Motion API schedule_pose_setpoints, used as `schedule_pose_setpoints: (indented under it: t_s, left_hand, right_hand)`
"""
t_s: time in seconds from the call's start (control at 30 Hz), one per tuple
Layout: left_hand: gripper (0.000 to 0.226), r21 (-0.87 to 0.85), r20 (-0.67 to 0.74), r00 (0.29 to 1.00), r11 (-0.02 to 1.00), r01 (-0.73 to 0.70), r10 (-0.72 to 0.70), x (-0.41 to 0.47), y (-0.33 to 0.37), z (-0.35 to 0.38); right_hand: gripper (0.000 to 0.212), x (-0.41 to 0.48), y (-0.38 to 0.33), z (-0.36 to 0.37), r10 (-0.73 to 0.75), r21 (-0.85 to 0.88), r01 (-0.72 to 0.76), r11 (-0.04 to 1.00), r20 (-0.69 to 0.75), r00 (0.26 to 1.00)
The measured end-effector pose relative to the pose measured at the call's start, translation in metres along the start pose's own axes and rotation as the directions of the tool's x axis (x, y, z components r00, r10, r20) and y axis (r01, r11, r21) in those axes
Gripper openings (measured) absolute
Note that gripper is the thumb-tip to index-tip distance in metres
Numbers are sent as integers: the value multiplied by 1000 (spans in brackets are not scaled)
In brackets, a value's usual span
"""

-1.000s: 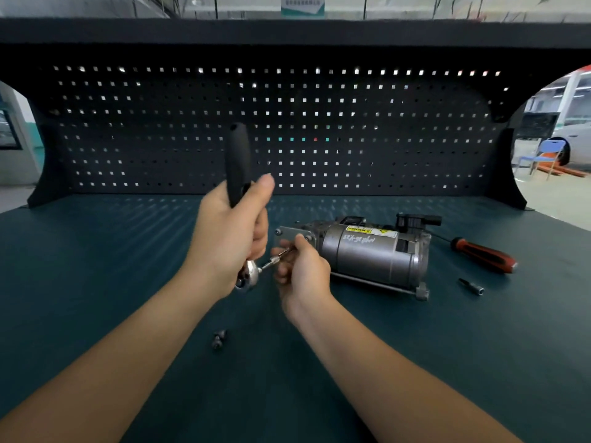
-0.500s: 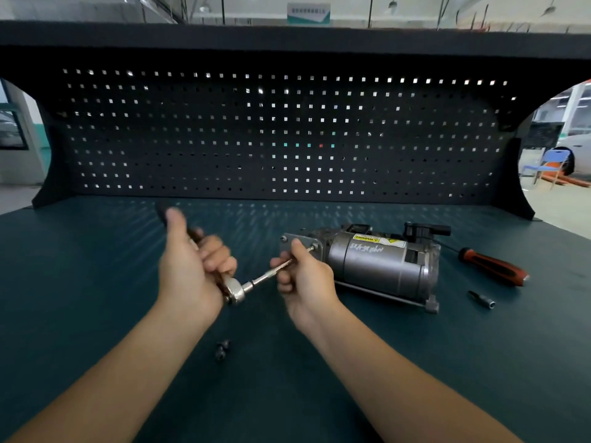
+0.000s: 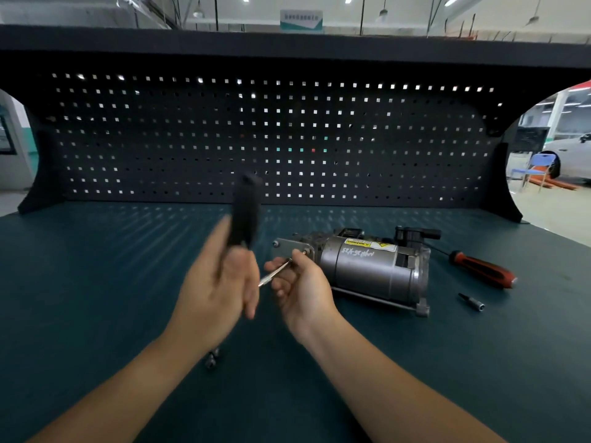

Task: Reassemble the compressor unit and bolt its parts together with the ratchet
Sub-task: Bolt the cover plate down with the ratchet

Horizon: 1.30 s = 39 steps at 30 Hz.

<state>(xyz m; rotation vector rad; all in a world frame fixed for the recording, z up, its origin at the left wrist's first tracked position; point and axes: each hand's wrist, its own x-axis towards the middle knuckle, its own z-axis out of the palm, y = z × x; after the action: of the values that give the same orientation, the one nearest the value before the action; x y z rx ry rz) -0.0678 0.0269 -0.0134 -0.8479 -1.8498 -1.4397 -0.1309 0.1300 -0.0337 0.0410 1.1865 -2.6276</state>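
A person's two bare forearms reach over a dark teal table (image 3: 96,282) with a smooth matte top. Behind it stands a black metal pegboard (image 3: 287,139) pierced with rows of small square holes.

The left hand (image 3: 220,289) is smeared by motion blur. Its fingers look curled round the lower end of a ratchet (image 3: 244,212) with a thick, black, matte handle that points up and away. The ratchet's head is hidden behind the hand.

The right hand (image 3: 300,282) is just beside the left. It pinches a slim, shiny steel extension bar (image 3: 275,274) between thumb and fingertips. The bar slants from the left hand up to the near end of the compressor unit (image 3: 367,266).

The compressor unit lies on its side at the middle of the table, touching the right hand's fingers. It is a smooth grey metal cylinder with a flat bracket plate on its left end, a black plastic fitting on top at the right, and a thin rod along its front. A yellow label (image 3: 367,246) on top reads "WARNING" beside a triangle symbol. Pale handwriting below it is not legible.

To the right lie a screwdriver (image 3: 483,270) with a red and black grip and, nearer the camera, a small dark socket bit (image 3: 471,302). A small metal part (image 3: 212,359) rests by the left forearm. A teal and white sign (image 3: 300,20) hangs overhead, and its text is too blurred to read.
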Motion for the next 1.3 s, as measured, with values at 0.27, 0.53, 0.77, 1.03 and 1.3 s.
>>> schedule_pose_setpoints:
  t_s: [0.27, 0.53, 0.77, 1.03, 1.3]
  left_hand:
    - [35, 225, 220, 937, 920, -319, 271, -11, -6, 12]
    - [31, -661, -493, 575, 711, 239, -653, 7, -9, 3]
    - [30, -603, -479, 624, 749, 277, -617, 10, -11, 3]
    - [40, 471, 433, 814, 674, -570, 386, -11, -6, 15]
    - [30, -681, -426, 612, 681, 268, -667, 2, -4, 10]
  right_hand:
    - [33, -5, 5, -5, -120, -141, 107, 984, -81, 990]
    - [19, -12, -2, 0, -41, -124, 34, 992, -54, 998]
    - [27, -12, 6, -1, -104, -236, 65, 970, -159, 982]
    - [20, -14, 6, -4, -63, -84, 59, 995, -54, 997]
    - [23, -12, 0, -1, -66, -127, 59, 990, -49, 997]
